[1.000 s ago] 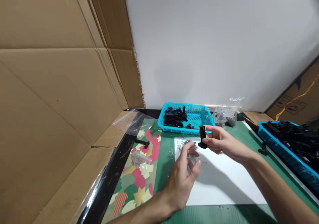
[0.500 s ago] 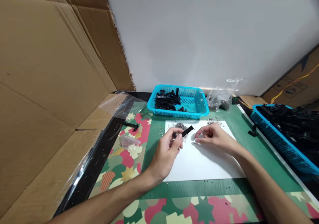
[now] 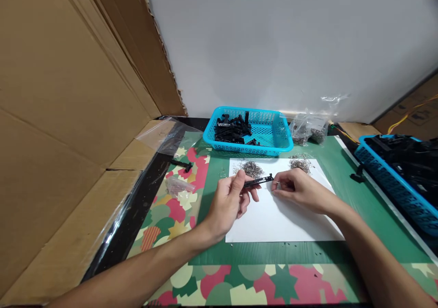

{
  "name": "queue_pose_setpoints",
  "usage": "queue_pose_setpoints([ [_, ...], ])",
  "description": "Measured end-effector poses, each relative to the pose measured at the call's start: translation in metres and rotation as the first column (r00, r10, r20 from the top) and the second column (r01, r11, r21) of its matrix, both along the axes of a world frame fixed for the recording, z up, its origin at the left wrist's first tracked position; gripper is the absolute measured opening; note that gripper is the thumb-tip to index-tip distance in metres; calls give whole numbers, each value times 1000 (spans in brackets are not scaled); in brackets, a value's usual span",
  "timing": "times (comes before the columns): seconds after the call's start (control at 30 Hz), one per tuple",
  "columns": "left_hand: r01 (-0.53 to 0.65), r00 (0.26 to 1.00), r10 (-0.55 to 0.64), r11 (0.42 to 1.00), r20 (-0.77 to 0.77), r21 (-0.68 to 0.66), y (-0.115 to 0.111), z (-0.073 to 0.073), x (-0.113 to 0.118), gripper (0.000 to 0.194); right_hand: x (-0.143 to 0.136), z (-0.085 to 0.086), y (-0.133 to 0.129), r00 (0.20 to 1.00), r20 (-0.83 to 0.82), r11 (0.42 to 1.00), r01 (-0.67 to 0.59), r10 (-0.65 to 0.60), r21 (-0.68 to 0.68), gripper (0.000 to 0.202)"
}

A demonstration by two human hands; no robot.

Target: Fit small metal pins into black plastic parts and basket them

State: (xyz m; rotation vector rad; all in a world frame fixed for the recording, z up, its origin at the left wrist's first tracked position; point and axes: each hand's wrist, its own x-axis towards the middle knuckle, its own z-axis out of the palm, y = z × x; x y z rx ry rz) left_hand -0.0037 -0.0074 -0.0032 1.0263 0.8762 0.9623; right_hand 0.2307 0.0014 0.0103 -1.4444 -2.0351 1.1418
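Note:
My left hand (image 3: 227,203) grips a narrow black plastic part (image 3: 262,180) between thumb and fingers, its free end pointing right. Close to that end, my right hand (image 3: 296,189) has thumb and index finger pinched together; a thin, light sliver shows at the fingertips, too small to make out. Both hands are over a white sheet of paper (image 3: 273,223). Behind my left hand lies a pile of small metal pieces (image 3: 252,169), and a second metal pile (image 3: 300,164) sits behind my right hand.
A blue basket (image 3: 248,150) with black parts stands at the back. Another blue basket (image 3: 393,185), heaped with black parts, is at the right. Clear bags (image 3: 310,130) stand behind the paper. Single black parts (image 3: 183,165) lie at left and right; cardboard (image 3: 61,116) walls the left side.
The black part has been turned in my left hand, so a slotted side now shows. My right fingers have closed up near its end. The camera view has shifted slightly.

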Motion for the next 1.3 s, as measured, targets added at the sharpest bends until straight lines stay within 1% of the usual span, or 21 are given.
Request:
queue_pose_setpoints([
  [0.07,3,1000,-3,1000,-3,-11,0,0,0,64,1,2,-3,989,-150,999,-1,-6,-45,15],
  [0.17,32,999,-32,999,19,-31,1,3,-2,62,1,6,-6,933,-355,993,21,-61,-116,19],
  [0.33,46,998,-42,997,56,-60,1,5,-3,63,0,12,-10,851,-501,985,94,-156,-148,30],
  [0.43,50,997,-47,998,55,-40,0,7,-3,66,0,10,-10,787,-576,974,154,-222,-164,32],
  [0.5,55,997,-54,998,59,-15,-2,10,-3,61,0,6,-10,765,-598,971,171,-238,-166,34],
  [0.63,71,995,-72,997,63,19,-3,14,-4,51,-3,2,-10,776,-587,973,179,-231,-146,24],
  [0.77,157,980,-150,987,128,-46,-3,16,-3,50,-8,4,-10,771,-594,973,172,-230,-153,26],
  [0.87,210,967,-193,974,166,-90,-4,15,-2,53,-7,3,-10,772,-597,976,160,-216,-146,25],
  [1.03,201,968,-184,975,170,-93,-4,10,-1,50,-2,0,-11,756,-619,977,178,-211,-116,21],
  [1.1,200,971,-182,974,157,-104,-4,9,-1,55,-2,1,-11,759,-621,979,184,-195,-83,19],
  [1.2,237,968,-222,963,120,-129,-6,9,0,63,-7,5,-11,771,-626,984,176,-117,32,16],
  [1.27,272,961,-261,955,95,-119,-7,8,0,62,-14,8,-11,776,-626,983,163,-77,81,18],
  [1.3,289,956,-281,951,86,-106,-8,8,1,60,-18,9,-12,778,-625,984,157,-73,81,19],
])
